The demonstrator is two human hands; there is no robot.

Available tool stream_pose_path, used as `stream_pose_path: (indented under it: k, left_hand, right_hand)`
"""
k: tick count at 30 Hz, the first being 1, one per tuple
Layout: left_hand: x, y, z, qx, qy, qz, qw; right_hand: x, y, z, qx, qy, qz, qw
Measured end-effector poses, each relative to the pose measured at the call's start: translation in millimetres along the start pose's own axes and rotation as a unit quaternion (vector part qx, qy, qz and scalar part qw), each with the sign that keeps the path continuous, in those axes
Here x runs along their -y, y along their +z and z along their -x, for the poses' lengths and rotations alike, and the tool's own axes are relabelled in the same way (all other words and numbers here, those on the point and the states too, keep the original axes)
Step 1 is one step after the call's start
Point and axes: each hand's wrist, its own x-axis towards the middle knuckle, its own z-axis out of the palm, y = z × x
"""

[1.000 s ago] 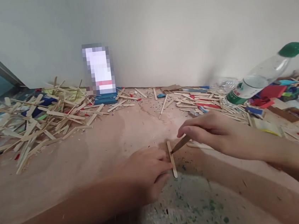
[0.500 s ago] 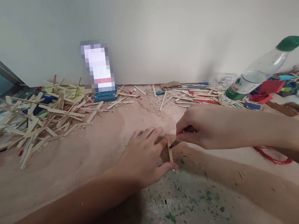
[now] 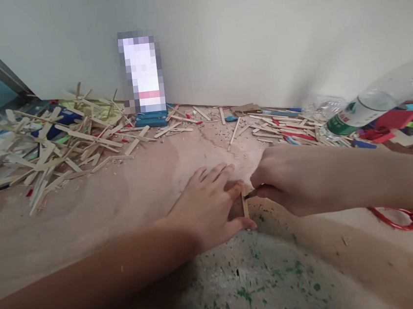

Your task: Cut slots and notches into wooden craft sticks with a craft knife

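My left hand [image 3: 212,208] lies spread low over the tabletop, its index finger and thumb holding a short wooden craft stick [image 3: 245,204] near its two ends. The stick points away from me. From the right, my right hand [image 3: 277,181] is closed around a dark pencil [image 3: 254,193], most of it hidden in the fist. Its pointed tip meets the stick between my left index finger and thumb.
Loose craft sticks [image 3: 86,137] are heaped at the left. A pixelated screen [image 3: 144,72] stands on blue blocks [image 3: 151,119] by the wall. At right are a tilted plastic bottle [image 3: 357,111], coloured scraps [image 3: 391,123] and a red ring [image 3: 396,218]. Green paint specks mark the near tabletop.
The view has shifted, so the hands appear slightly farther right and the back items higher. Both hands keep their holds, with the pencil tip still at the stick.
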Motion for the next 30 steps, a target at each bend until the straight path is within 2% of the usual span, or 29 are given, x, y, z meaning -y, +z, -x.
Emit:
stream_pose_path:
  k: [6,13,17,21,24,30]
  left_hand:
    - [-4,-4,-4,0.003,0.000,-0.007,1.000]
    - [-2,0,-4,-0.002,0.000,-0.029,1.000]
    - [0,12,-2,-0.041,-0.002,-0.041,0.998]
    - [3,23,2,-0.084,0.002,-0.046,0.995]
    - [5,27,4,-0.106,0.008,-0.046,0.993]
    - [6,28,5,-0.134,0.014,-0.044,0.990]
  right_hand:
    - [-20,18,28,-0.049,-0.064,-0.012,0.997]
    - [-50,51,49,-0.154,-0.144,-0.045,0.977]
    - [-61,75,60,-0.207,-0.138,-0.060,0.967]
    - [-64,90,67,-0.212,-0.113,-0.075,0.968]
    - [-57,85,67,-0.210,-0.102,-0.073,0.970]
    - [-31,50,56,-0.158,-0.095,-0.058,0.981]
